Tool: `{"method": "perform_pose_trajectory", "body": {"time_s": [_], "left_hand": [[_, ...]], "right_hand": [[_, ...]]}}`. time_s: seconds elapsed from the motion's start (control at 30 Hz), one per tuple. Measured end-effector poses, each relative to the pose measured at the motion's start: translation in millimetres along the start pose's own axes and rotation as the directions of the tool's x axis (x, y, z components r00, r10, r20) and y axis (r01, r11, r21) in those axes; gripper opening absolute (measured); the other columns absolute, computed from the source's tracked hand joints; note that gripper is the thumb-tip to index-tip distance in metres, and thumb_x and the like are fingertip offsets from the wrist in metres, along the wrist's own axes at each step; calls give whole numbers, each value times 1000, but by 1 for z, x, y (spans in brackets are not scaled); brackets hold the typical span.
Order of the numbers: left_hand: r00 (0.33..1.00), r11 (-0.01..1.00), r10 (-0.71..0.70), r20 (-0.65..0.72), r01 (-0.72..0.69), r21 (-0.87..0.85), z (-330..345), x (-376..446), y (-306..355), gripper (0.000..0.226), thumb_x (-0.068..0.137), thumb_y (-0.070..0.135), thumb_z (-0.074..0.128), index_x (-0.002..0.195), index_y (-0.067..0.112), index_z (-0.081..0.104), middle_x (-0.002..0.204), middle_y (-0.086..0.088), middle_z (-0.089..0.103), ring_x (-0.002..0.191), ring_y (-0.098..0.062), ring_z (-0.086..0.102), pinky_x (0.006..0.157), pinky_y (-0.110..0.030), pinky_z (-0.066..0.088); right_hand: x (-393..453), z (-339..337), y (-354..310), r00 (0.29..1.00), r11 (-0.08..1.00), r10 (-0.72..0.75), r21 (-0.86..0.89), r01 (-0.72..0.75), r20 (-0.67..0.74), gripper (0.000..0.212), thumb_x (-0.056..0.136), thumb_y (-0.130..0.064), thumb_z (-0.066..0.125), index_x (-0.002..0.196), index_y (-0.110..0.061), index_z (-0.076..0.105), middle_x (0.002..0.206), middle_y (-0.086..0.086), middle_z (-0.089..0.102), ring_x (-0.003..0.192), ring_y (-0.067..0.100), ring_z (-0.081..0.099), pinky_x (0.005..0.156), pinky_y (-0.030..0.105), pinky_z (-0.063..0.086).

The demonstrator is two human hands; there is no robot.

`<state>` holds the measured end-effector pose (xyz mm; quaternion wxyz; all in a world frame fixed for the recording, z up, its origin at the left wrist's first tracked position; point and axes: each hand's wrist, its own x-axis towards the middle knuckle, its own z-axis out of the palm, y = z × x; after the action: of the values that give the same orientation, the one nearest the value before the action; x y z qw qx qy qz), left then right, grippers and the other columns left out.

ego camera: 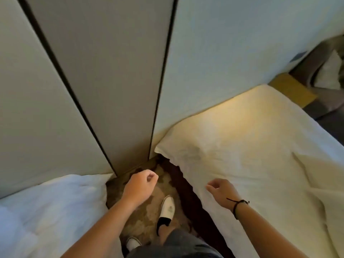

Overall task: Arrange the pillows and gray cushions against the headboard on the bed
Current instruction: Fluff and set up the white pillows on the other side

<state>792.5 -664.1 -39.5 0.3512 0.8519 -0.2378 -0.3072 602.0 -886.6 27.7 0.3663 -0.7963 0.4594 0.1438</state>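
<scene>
Two beds in view, with the person standing in the narrow gap between them, looking down at their own arms. Left hand [140, 185] hangs over the patterned carpet [147, 216], fingers [151, 176] curled in loosely, narrow, gripping nothing. Right hand [221, 190] sits over the near edge of the right bed [260, 146], fingers curled in too, also not holding anything; can't tell if it's actually touching the sheet or just above it. There's a dark cord bracelet [237, 204] on that wrist.

The right bed has a rumpled white sheet, lit warm yellow near the top, and its head end runs right up against the padded headboard [232, 53], pale panels split by dark seams. No pillow on that sheet where I can see it. The left bed [46, 205] shows only a corner of puffy white bedding.

As for the task stuff: way off at the right edge, past the far side of the right bed, a gray cushion [316, 67] and something white that looks like a pillow [329, 71] are piled together, pretty blurry. Both well apart from either hand.

One foot in a white slipper [167, 207] on the carpet below.
</scene>
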Motion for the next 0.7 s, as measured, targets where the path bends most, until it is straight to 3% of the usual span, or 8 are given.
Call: {"method": "perform_pose_trajectory", "body": {"time_s": [0.1, 0.17, 0.27, 0.43, 0.57, 0.7], "left_hand": [[991, 997, 65, 120, -68, 20, 50, -2, 42, 22, 93, 51, 50, 95, 38, 67, 87, 21, 67, 84, 2, 61, 71, -24, 53], [975, 990, 113, 193, -127, 63, 83, -7, 70, 23, 94, 49, 50, 95, 35, 69, 87, 19, 67, 85, 1, 61, 76, -29, 54], [937, 970, 184, 297, -221, 97, 129, -15, 114, 24, 95, 48, 50, 91, 34, 68, 86, 18, 67, 85, 0, 61, 71, -24, 50], [896, 946, 236, 375, -299, 121, 208, -26, 181, 32, 97, 46, 51, 74, 30, 67, 66, 13, 66, 65, -3, 62, 56, -25, 44], [871, 929, 226, 436, -327, 172, 294, -38, 238, 39, 97, 41, 52, 72, 17, 70, 51, 6, 59, 44, -5, 53, 47, -26, 35], [861, 917, 224, 457, -345, 200, 410, -59, 301, 31, 95, 41, 55, 72, 26, 68, 70, 8, 69, 67, -4, 62, 62, -30, 50]], "right_hand": [[-40, -37, 90, 964, 975, 194, 144, -169, -181, 15, 93, -30, 63, 92, -17, 72, 96, 0, 71, 88, 16, 62, 77, 30, 46], [-67, -54, 137, 919, 938, 291, 267, -221, -264, 15, 92, -30, 64, 93, -18, 73, 95, -1, 71, 89, 16, 63, 78, 31, 47], [-99, -70, 196, 845, 878, 404, 409, -250, -351, 14, 90, -31, 66, 92, -20, 74, 93, -4, 71, 87, 15, 63, 75, 31, 47], [-125, -90, 291, 737, 760, 546, 606, -235, -398, 13, 90, -33, 65, 94, -22, 72, 95, -6, 70, 84, 7, 61, 76, 30, 48], [-129, -113, 380, 712, 725, 577, 653, -220, -400, 16, 90, -35, 65, 97, -22, 71, 94, -8, 70, 89, 11, 63, 77, 29, 46], [-122, -152, 493, 699, 727, 590, 643, -241, -405, 30, 90, -39, 64, 112, -19, 67, 102, -3, 69, 93, 13, 60, 81, 29, 45]]}}
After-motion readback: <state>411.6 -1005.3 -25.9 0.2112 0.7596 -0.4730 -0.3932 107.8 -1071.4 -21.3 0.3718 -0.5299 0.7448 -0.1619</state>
